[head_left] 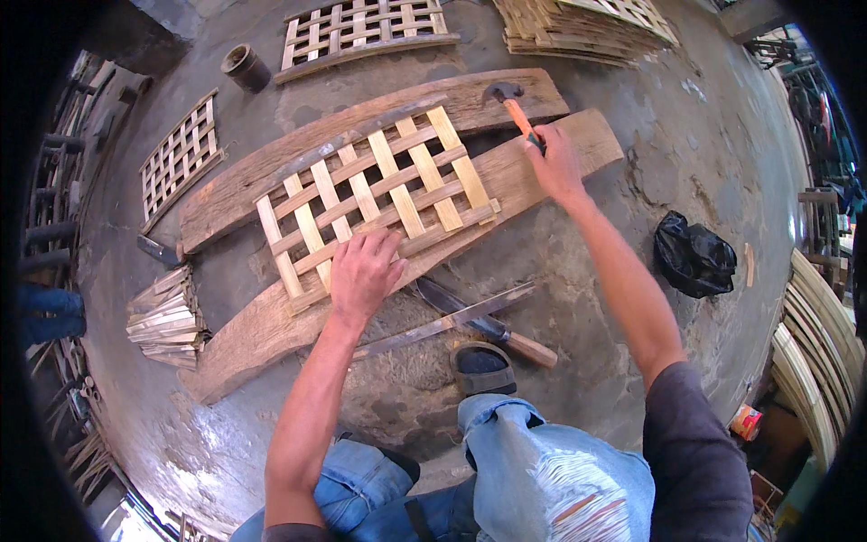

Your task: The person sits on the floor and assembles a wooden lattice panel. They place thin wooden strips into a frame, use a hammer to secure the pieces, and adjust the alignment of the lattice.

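A lattice panel [388, 167] of woven flat wooden or bamboo slats lies across two thick wooden planks. My left hand [366, 271] rests on its near edge, fingers bent over the slats; whether they pinch anything beneath cannot be seen. Farther right, my right hand [555, 163] is closed round the orange and black handle of a claw hammer [518, 116]. The hammer's dark head points away from me, above the gap between the far plank [217, 210] and the near plank [257, 339]. On the floor nearer me, a large knife [527, 349] with a wooden handle crosses under a long flat strip [479, 309].
More lattice panels lie at the back [361, 41] and left [181, 161], beside a brown can [246, 69]. A panel stack [578, 34] stands far right. Loose slats [167, 318] sit left; a black plastic bag [694, 257] and long bent strips [817, 357] lie right.
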`<state>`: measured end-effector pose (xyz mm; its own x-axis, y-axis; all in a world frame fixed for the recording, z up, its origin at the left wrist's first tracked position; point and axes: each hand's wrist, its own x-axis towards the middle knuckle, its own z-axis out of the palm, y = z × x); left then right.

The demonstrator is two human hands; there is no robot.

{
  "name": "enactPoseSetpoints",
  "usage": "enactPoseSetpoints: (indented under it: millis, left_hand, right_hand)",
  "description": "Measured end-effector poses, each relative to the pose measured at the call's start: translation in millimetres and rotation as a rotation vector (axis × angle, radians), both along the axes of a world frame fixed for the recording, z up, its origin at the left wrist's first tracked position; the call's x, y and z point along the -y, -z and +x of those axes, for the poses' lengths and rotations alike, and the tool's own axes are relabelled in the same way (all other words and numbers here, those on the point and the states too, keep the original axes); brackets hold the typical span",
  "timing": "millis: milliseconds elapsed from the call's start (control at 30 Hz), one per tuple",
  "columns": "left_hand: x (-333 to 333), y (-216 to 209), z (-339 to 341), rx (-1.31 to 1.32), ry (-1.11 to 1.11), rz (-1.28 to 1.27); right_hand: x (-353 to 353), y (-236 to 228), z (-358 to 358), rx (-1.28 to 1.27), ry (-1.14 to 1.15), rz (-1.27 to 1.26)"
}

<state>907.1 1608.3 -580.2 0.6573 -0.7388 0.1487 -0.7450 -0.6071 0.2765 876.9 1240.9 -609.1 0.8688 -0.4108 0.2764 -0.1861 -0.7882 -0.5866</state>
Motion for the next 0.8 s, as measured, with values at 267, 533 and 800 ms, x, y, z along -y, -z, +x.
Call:
enactPoseSetpoints:
  millis: [267,533,800]
  left_hand:
    - [27.2,2.1,0.2,0.023,0.069,-0.039]
    - [73.0,8.0,-5.8,-0.006,0.066,-0.119]
    - [104.9,20.7,-4.5,-0.033,0.024,-0.203]
  right_hand:
    - [-71.7,-12.6,-79.1,-0.243,0.286,0.316]
    - [-76.3,0.6,-81.6,-0.173,0.115,0.363]
    - [-70.1,-8.1,-65.0,-0.222,-0.069,0.368]
